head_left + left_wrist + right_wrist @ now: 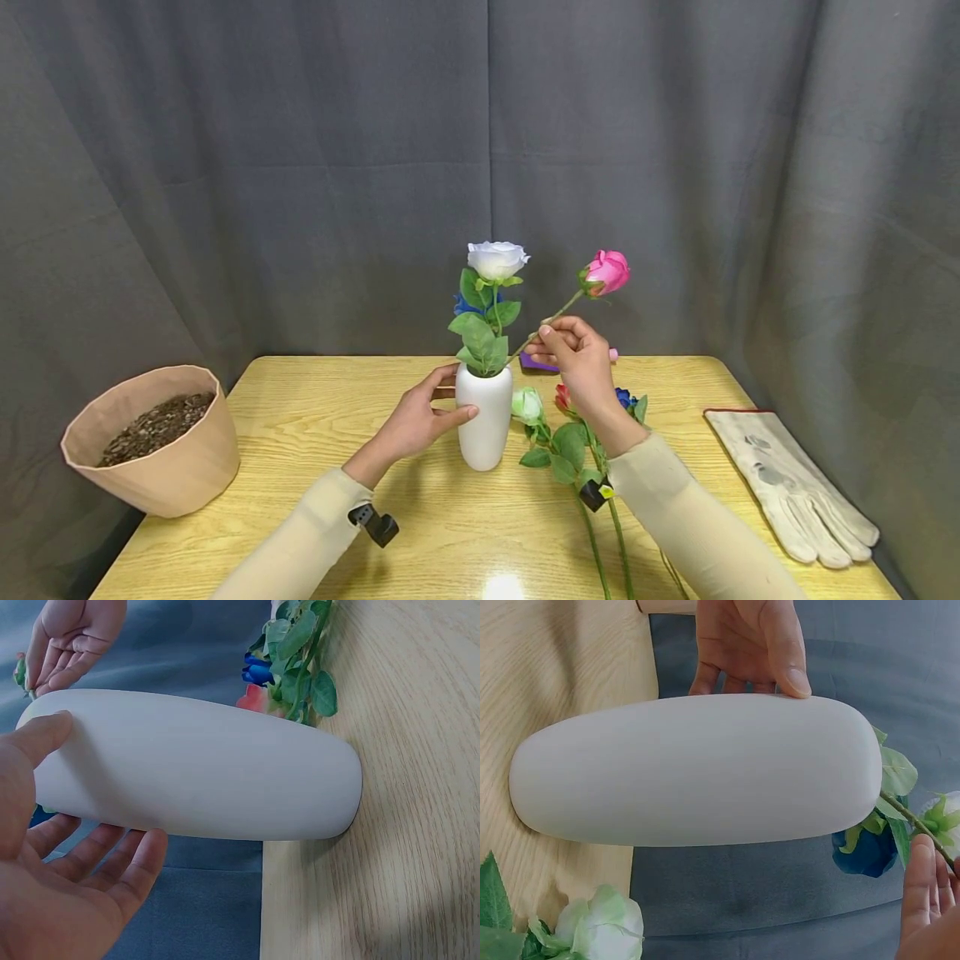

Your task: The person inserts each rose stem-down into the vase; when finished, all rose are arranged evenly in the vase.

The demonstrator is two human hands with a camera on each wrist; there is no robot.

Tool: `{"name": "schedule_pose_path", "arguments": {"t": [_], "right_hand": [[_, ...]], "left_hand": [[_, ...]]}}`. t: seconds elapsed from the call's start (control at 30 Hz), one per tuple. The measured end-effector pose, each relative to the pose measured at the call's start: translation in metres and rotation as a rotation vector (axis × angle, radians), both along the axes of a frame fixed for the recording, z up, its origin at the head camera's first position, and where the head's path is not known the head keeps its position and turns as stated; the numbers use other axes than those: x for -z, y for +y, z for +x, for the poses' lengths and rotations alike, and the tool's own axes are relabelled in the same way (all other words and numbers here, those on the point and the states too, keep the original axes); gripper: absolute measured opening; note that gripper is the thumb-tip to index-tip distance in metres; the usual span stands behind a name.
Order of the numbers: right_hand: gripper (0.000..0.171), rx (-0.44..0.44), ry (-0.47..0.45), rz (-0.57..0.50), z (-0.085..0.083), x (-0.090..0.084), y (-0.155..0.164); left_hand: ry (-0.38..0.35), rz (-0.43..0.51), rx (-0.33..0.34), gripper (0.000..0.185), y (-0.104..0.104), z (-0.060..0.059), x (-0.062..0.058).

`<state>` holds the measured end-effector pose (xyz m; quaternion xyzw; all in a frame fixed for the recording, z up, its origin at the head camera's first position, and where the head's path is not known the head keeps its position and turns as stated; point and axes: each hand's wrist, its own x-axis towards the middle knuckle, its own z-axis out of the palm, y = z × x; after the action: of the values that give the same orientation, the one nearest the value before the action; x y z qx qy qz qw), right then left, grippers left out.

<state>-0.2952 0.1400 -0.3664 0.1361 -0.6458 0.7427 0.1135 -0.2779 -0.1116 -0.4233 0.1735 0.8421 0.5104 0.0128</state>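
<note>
The white vase (484, 421) stands upright near the middle of the wooden table (420, 517). It already holds a white rose (497, 259), with a blue bloom (465, 305) partly hidden behind the leaves, so two stems count as placed.

Your left hand (415, 421) steadies the vase: thumb across the front near the neck, fingers at the far side, lying fairly straight against the body. The left wrist view confirms contact at the thumb; the fingers lie loosely under it.

Your right hand (579, 360) pinches the stem of a pink rose (607, 272) between thumb and fingertips. That stem is tilted, bloom up and to the right, lower end pointing toward the vase mouth. I cannot tell whether its tip has entered the neck; the leaves cover that point. I judge this stem as being inserted, not yet seated.

Left to do, by my reading: on the table just right of the vase lie more stems, with a pale green bud (527, 404), a red bud (562, 397) and a second blue bloom (624, 397) showing.

Further out, a brown pot of soil (150, 442) sits at the left edge and a work glove (791, 487) lies flat at the right edge
</note>
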Motion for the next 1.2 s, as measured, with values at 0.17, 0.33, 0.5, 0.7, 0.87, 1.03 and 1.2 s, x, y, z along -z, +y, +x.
{"name": "schedule_pose_path", "arguments": {"t": [0.17, 0.33, 0.5, 0.7, 0.87, 1.03, 1.2], "right_hand": [[0.021, -0.015, -0.005, 0.006, -0.001, 0.001, -0.002], [0.022, -0.048, -0.029, 0.050, -0.003, 0.001, -0.004], [0.023, -0.056, -0.084, 0.121, -0.005, 0.002, -0.009], [0.022, -0.043, -0.089, 0.184, -0.008, 0.004, -0.015], [0.021, -0.062, -0.115, 0.240, -0.012, 0.009, -0.016], [0.024, -0.033, -0.102, 0.221, -0.013, 0.009, -0.018], [0.028, 0.016, -0.096, 0.156, -0.014, 0.007, -0.021]], "left_hand": [[0.000, 0.007, 0.008, 0.073, 0.000, 0.001, 0.000], [0.006, 0.002, -0.004, 0.073, 0.001, 0.001, -0.001], [0.008, 0.002, -0.010, 0.073, 0.001, 0.002, -0.002], [-0.005, -0.008, -0.018, 0.072, 0.001, 0.002, -0.003], [-0.012, -0.001, -0.014, 0.072, 0.001, 0.002, -0.003], [-0.001, -0.002, -0.005, 0.072, 0.001, 0.002, -0.004], [-0.003, -0.011, -0.013, 0.073, 0.002, 0.003, -0.003]]}}
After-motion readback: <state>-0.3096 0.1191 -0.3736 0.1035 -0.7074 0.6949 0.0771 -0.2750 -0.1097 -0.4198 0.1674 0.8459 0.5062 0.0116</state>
